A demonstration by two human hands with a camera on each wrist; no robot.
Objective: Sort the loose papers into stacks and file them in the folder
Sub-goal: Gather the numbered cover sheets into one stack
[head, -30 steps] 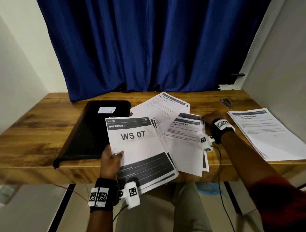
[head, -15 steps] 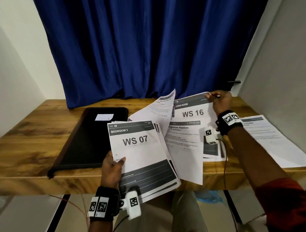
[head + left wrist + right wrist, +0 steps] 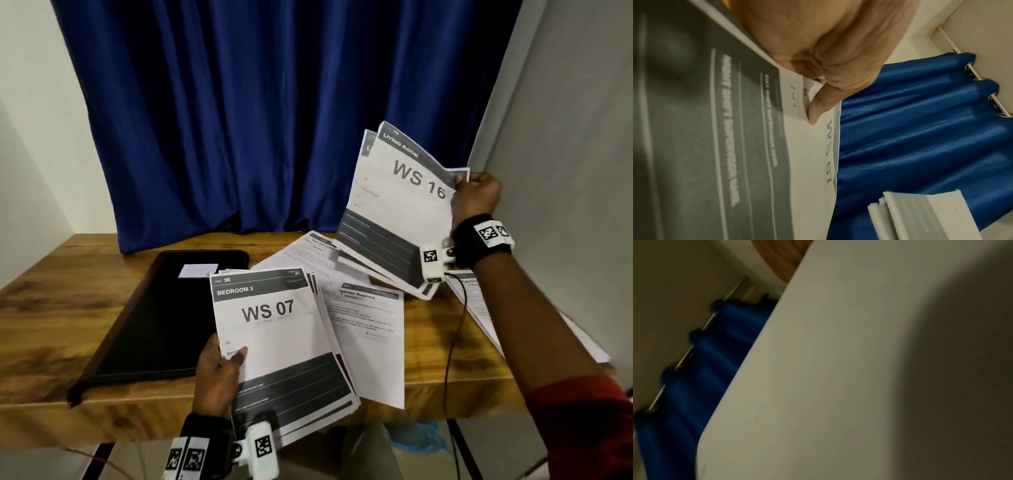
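- The right hand (image 3: 476,197) has risen from the counter (image 3: 61,308), where a second ago it lay flat on the spread papers, to well above it in front of the curtain (image 3: 274,120).
- The "WS 16" bundle (image 3: 404,212), half a second ago just tipped up off the pile, now hangs steeply tilted in that hand's grip at its upper right corner, its lower edge apparently clear of the counter.
- With the bundle lifted, the "Organize Napkins" sheet (image 3: 370,329) lies uncovered.
- The sheet beneath, headed "Wipe the Coffee…" (image 3: 308,253), curled upward half a second ago, lies flatter again.
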